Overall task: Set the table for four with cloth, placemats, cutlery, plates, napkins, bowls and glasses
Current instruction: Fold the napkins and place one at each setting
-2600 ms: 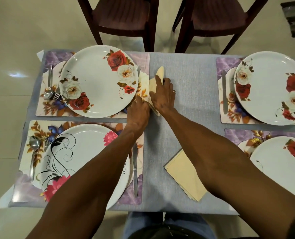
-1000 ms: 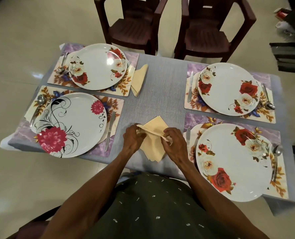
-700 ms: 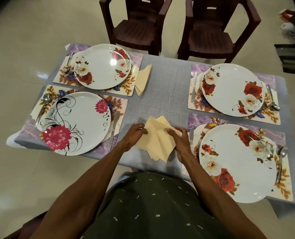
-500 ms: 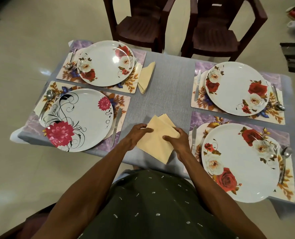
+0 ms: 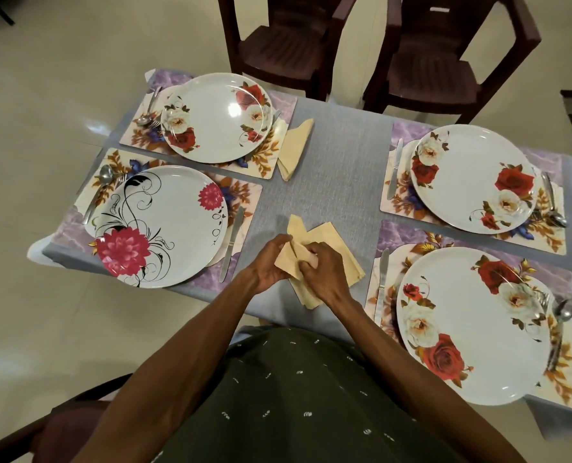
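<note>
Both hands meet over the middle of the near edge of the surface, which is covered with a grey woven cloth [image 5: 341,168]. The left hand [image 5: 269,264] and the right hand [image 5: 324,272] both pinch one pale yellow folded napkin [image 5: 293,253], their fingers curled around its folds. Under it, a small stack of the same yellow napkins [image 5: 336,248] lies on the cloth. Another folded yellow napkin [image 5: 294,148] lies near the far edge, just beside the right side of the far-left floral placemat [image 5: 268,152]. Four white round plates stand on placemats, one toward each corner: a rose plate [image 5: 216,118] far left, a plate with a pink flower and black swirls [image 5: 164,225] near left, a rose plate [image 5: 472,178] far right, and a rose plate [image 5: 472,325] near right. A steel knife [image 5: 232,243] lies to the right of the near-left plate.
</note>
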